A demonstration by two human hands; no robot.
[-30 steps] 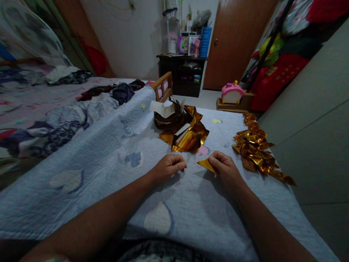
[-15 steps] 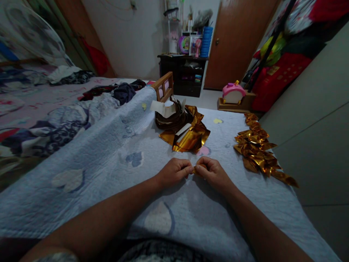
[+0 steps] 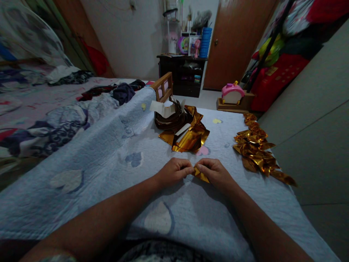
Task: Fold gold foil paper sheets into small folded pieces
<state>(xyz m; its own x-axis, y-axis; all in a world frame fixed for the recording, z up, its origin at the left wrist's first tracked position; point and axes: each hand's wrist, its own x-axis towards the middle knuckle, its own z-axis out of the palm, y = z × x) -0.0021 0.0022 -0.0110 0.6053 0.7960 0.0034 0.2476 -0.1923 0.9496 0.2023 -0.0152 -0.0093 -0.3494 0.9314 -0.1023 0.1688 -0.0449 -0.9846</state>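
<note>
While your right hand [image 3: 214, 173] pinches the small piece of gold paper [image 3: 201, 176] between thumb and fingers, your left hand [image 3: 176, 170] closes at its left end, so the paper sits between both hands, low over the bed cover [image 3: 191, 218]. I think this thin paper may tear or crease wrongly if your hands pull unevenly. The folded gold pieces [image 3: 255, 145] lie near the right edge, so a tug of the cloth could perhaps drop some. Loose gold sheets [image 3: 189, 138] lie ahead of you. The cover is pale blue, slightly wrinkled. Farther away stand a dark cabinet [image 3: 181, 76], a brown door [image 3: 234, 40] and a pink toy [image 3: 232, 95], in rather weak light.
</note>
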